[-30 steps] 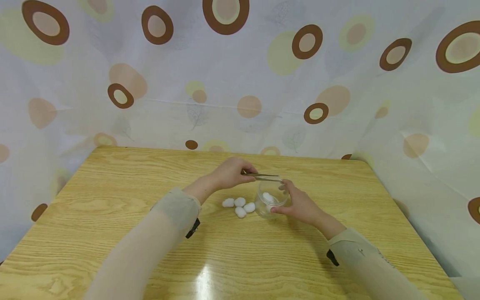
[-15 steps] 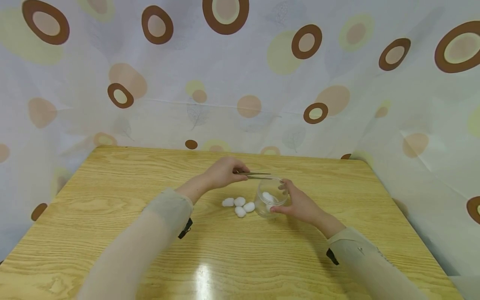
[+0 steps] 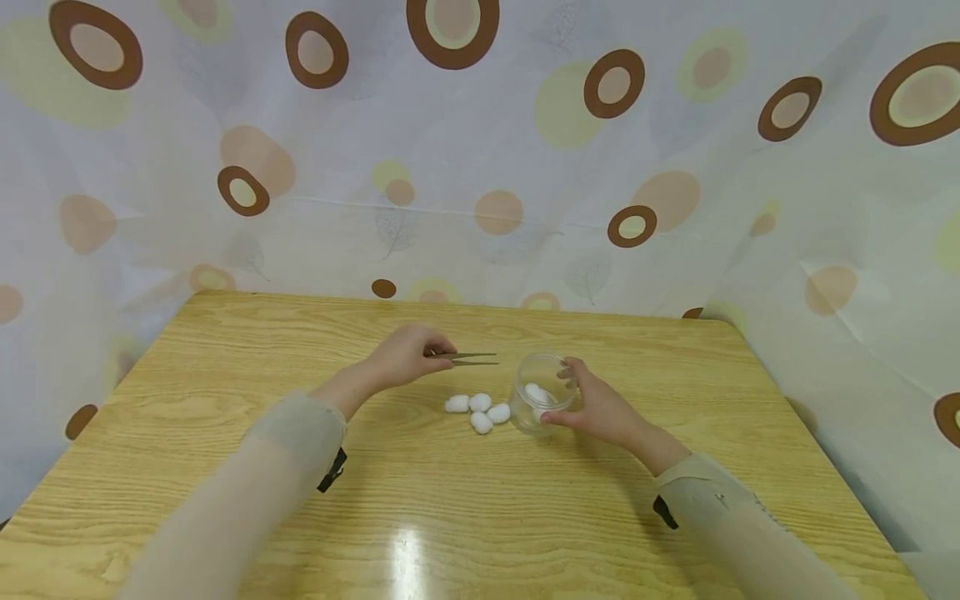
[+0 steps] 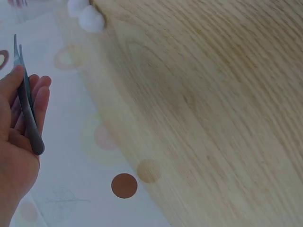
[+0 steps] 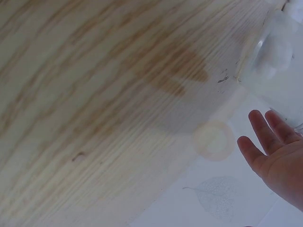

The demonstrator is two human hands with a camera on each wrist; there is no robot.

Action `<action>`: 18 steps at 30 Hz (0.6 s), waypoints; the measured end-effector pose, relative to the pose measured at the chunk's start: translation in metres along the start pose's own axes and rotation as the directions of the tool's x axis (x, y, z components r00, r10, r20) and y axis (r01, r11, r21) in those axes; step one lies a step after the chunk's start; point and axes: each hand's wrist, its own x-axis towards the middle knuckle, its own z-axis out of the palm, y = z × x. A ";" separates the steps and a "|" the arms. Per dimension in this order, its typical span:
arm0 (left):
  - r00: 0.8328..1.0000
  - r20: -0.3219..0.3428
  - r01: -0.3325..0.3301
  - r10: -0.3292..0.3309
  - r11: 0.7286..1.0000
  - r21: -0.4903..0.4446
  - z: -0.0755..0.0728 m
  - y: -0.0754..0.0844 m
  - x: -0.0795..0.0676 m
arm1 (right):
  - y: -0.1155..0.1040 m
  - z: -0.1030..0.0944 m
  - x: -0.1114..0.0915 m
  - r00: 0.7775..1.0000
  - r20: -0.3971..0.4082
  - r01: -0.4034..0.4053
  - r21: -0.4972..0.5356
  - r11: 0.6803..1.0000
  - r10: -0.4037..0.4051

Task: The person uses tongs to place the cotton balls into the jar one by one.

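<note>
Head cam: L fingers [image 3: 441, 342] pinch tweezers [image 3: 474, 354]; R fingers [image 3: 578, 367] grip clear jar [image 3: 523, 417] w/ white balls [image 3: 536, 392].

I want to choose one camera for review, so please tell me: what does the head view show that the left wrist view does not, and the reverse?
Head only: the right hand gripping the clear jar, the white balls inside it, and all four loose balls.

Left wrist only: the palm side of the left hand and the rounded rear end of the tweezers.

Both: the left hand holding the tweezers, two loose balls, table, patterned cloth, and probably part of the jar, cropped in the wrist view.
</note>
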 end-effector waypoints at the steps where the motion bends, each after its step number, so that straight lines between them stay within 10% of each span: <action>1: 1.000 -0.003 -0.001 0.001 1.000 0.000 0.000 -0.003 -0.003 | 0.000 0.000 0.000 1.000 0.001 0.000 0.000 1.000 0.000; 18: 0.999 0.001 0.054 -0.054 0.999 0.002 0.002 -0.035 -0.033 | 0.001 0.000 0.001 1.000 -0.005 0.013 -0.012 1.000 -0.013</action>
